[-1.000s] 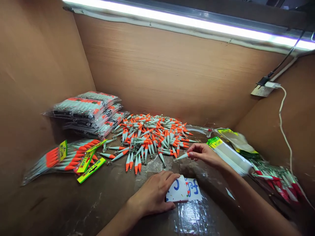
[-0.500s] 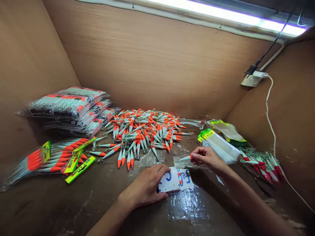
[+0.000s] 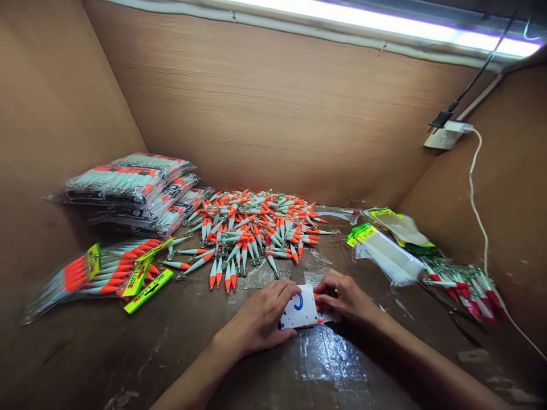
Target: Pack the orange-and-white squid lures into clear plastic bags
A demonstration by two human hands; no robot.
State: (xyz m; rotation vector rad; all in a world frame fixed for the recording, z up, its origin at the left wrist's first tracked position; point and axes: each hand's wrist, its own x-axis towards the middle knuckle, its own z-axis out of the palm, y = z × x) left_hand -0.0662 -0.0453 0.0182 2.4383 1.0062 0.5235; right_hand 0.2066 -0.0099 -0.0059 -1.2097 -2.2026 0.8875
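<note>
My left hand [image 3: 267, 313] grips the left side of a small white folded card [image 3: 301, 310] with blue handwriting, thumb at the near edge and fingers at the far edge. At the card's right end, my right hand [image 3: 342, 296] is closed on a fishing lure, of which only a bit of orange tip shows; the card and fingers hide the rest. More orange shows along that end of the card. Beyond the hands lies a big heap of white-and-orange lures [image 3: 252, 228] with metal hooks.
Bagged lures with yellow header cards [image 3: 147, 291] lie at left, before stacked clear packs of lures [image 3: 119, 182]. To the right are clear header bags [image 3: 391, 256] and a pile of red-and-white lures [image 3: 470, 290]. A white cable [image 3: 472, 182] hangs down the right wall.
My right hand has brought the lure left and nearer to me, to the card's right end. My left hand keeps its grip on the card. The view has shifted slightly.
</note>
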